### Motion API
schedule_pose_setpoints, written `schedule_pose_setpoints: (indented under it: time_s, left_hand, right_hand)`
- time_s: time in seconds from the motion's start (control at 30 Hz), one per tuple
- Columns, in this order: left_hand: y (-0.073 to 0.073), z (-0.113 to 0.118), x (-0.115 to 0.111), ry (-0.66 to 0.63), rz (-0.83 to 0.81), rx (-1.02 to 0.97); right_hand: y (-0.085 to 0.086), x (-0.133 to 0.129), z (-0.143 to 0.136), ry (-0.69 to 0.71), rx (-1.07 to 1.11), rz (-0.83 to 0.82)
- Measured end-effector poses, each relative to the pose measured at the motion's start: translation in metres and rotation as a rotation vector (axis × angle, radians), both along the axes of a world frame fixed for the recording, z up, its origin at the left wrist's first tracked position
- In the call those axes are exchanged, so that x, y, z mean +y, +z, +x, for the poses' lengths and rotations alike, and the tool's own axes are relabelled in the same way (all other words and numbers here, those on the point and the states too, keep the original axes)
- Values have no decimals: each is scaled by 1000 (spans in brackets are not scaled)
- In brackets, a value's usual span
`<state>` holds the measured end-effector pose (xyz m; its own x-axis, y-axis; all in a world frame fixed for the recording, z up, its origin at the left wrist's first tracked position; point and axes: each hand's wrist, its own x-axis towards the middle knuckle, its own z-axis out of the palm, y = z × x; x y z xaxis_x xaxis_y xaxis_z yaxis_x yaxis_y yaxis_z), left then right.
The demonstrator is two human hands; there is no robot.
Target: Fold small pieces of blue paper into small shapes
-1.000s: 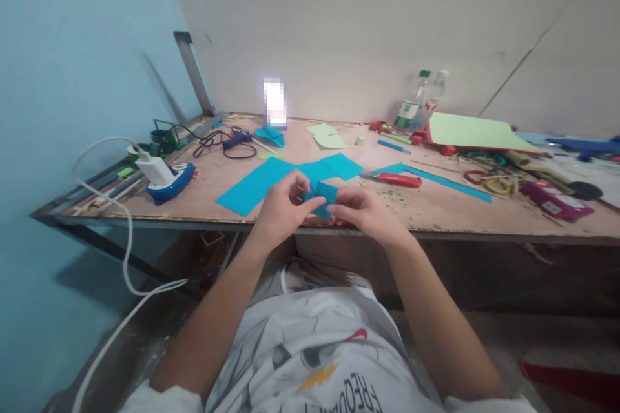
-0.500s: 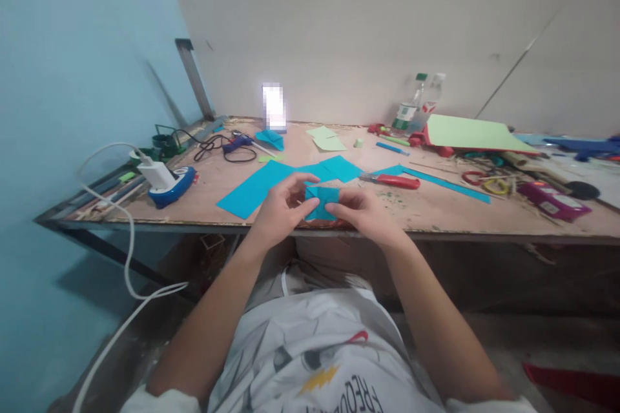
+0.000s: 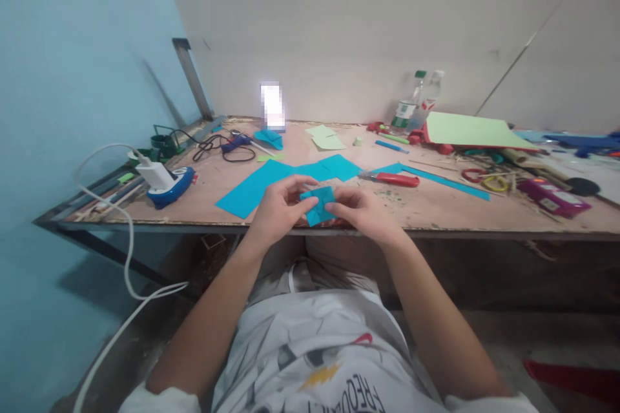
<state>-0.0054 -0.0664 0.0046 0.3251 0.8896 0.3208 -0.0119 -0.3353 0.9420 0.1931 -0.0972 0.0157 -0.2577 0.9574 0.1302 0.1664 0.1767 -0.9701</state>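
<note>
The red utility knife (image 3: pixel 398 179) lies flat on the table (image 3: pixel 421 214). To its left and nearer the person, a small folded piece of blue paper (image 3: pixel 320 213) is held between the two hands, by the table's near edge (I cannot tell whether it touches the tabletop).

The left hand (image 3: pixel 279 211) pinches the paper's left side, thumb on the face turned up, its other fingers arched behind. The right hand (image 3: pixel 367 211) grips the right side, also thumb on top; its fingertips are hidden beneath the paper. Both hands are narrow, closed on that one piece.

Left of the knife, well beyond the left hand, lies a large blue sheet (image 3: pixel 252 190), with smaller blue pieces (image 3: pixel 341 166) between it and the knife. A long blue strip (image 3: pixel 450 183) runs from just beyond the knife out to its right. Farther away and left of the knife are light green papers (image 3: pixel 327 138) and another folded blue shape (image 3: pixel 269 137), near a standing phone (image 3: pixel 272 106) (its screen is blurred out). Straight beyond the knife stands a green-capped bottle (image 3: pixel 405 110); well to the knife's right sits a purple box (image 3: pixel 555 197).
</note>
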Motion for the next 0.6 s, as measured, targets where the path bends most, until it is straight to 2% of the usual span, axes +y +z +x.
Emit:
schedule_pose_setpoints:
  time_s: [0.3, 0.5, 0.6]
  left_hand:
    - [1, 1, -2, -101, -46, -9]
    - [0, 2, 2, -27, -37, -82]
    - [0, 3, 0, -44, -48, -105]
  right_hand:
    - [-3, 1, 3, -73, 72, -37]
    - [-1, 2, 3, -33, 73, -42]
    - [-2, 2, 2, -29, 57, -44]
